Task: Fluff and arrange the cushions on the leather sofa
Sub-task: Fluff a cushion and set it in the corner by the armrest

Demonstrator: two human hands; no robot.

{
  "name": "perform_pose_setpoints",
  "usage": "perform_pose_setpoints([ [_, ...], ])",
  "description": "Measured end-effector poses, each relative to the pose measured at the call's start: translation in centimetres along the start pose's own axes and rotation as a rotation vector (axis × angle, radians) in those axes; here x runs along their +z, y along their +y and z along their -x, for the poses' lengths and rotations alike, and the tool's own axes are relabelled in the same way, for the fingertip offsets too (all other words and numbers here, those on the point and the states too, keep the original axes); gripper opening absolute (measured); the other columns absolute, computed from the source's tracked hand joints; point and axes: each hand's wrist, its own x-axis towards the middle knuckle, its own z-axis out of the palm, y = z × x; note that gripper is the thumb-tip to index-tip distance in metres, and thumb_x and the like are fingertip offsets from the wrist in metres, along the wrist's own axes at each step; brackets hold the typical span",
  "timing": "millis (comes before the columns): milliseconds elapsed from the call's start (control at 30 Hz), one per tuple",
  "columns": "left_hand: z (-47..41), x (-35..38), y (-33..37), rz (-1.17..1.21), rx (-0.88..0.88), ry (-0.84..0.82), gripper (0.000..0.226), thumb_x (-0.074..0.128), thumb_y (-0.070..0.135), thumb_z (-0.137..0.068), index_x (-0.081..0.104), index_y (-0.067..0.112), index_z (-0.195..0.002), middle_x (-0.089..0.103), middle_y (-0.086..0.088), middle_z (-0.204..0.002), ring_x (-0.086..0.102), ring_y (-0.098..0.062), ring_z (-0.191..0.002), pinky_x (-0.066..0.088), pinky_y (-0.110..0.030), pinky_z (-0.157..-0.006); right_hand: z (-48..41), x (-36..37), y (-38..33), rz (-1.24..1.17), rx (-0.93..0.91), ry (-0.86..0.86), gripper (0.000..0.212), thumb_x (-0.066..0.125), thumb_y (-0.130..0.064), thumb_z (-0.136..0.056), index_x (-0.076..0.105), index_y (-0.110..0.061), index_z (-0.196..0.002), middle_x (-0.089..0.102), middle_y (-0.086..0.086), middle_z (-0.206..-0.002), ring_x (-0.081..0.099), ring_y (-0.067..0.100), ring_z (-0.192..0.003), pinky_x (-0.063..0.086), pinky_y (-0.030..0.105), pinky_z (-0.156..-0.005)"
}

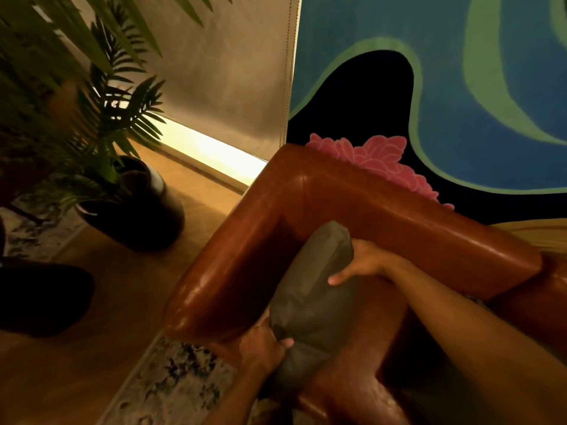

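A grey-green cushion [310,299] stands on edge in the corner of the brown leather sofa [383,210], leaning against the armrest [221,271]. My left hand [264,348] grips the cushion's near lower end. My right hand [365,262] holds its far upper side, thumb pressed on the front face. Both forearms reach in from the lower right. The cushion's back face is hidden against the armrest.
A potted palm [129,210] stands on the wooden floor left of the sofa. A patterned rug [171,381] lies by the armrest's near end. A large blue, green and pink wall hanging [460,102] is behind the backrest. A dark object [40,299] sits at the left edge.
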Motion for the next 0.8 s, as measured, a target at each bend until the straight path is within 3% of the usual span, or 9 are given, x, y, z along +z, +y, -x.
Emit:
perform_pose_setpoints([
  [167,-2.0,-2.9,2.0,-0.03,0.022,0.025,0.065,0.072,0.068,-0.077,0.062,0.032,-0.13,0.071,-0.005,-0.125,0.065,-0.032,-0.119,0.051,-0.04,-0.098,-2.3,-0.5,0.2,-0.288,0.029,0.19,0.129,0.101,-0.072,-0.028,0.058,-0.036,-0.144,0.068,-0.014,-0.137,0.064,0.014,-0.13,0.052,0.039,-0.113],
  [267,-3.7,-4.7,1.8,-0.059,0.016,-0.025,0.066,0.074,0.071,-0.074,0.066,0.023,-0.119,0.069,-0.008,-0.124,0.065,-0.034,-0.117,0.054,-0.042,-0.097,-2.3,0.9,-1.1,-0.321,0.067,0.233,0.131,0.104,-0.057,-0.045,0.044,-0.023,-0.157,0.058,-0.004,-0.15,0.056,0.02,-0.139,0.047,0.041,-0.117],
  [400,-5.5,-5.5,-0.6,-0.098,-0.058,-0.07,0.075,0.07,0.071,-0.078,0.06,0.017,-0.129,0.062,-0.011,-0.134,0.061,-0.035,-0.124,0.052,-0.043,-0.099,-2.8,5.2,-2.4,-0.243,0.145,0.111,0.153,0.1,-0.056,-0.056,0.009,-0.017,-0.172,0.033,0.001,-0.171,0.036,0.025,-0.156,0.036,0.039,-0.126],
  [500,-6.6,-5.6,-3.7,-0.094,-0.099,-0.054,0.071,0.067,0.069,-0.082,0.058,0.021,-0.134,0.062,-0.008,-0.136,0.06,-0.034,-0.125,0.051,-0.045,-0.099,-3.6,9.3,-2.4,-0.171,0.145,-0.003,0.159,0.098,-0.064,-0.051,0.004,-0.021,-0.172,0.023,0.003,-0.176,0.029,0.023,-0.159,0.034,0.038,-0.127],
  [600,-6.9,-6.2,-4.4,-0.162,-0.054,-0.001,0.057,0.061,0.065,-0.089,0.063,0.023,-0.128,0.065,-0.008,-0.129,0.062,-0.033,-0.12,0.053,-0.045,-0.096,-3.8,11.5,-2.8,-0.108,0.136,-0.092,0.151,0.095,-0.056,-0.067,-0.006,-0.016,-0.171,0.013,0.009,-0.178,0.017,0.029,-0.163,0.028,0.039,-0.13],
  [800,-4.9,-5.2,-1.8,-0.326,0.091,0.141,0.042,0.048,0.052,-0.102,0.065,0.023,-0.127,0.071,-0.012,-0.121,0.066,-0.036,-0.112,0.052,-0.04,-0.091,-4.5,10.5,-2.7,-0.238,0.178,-0.086,0.154,0.098,-0.054,-0.063,-0.003,-0.012,-0.172,0.005,0.005,-0.179,0.012,0.024,-0.164,0.024,0.034,-0.13],
])
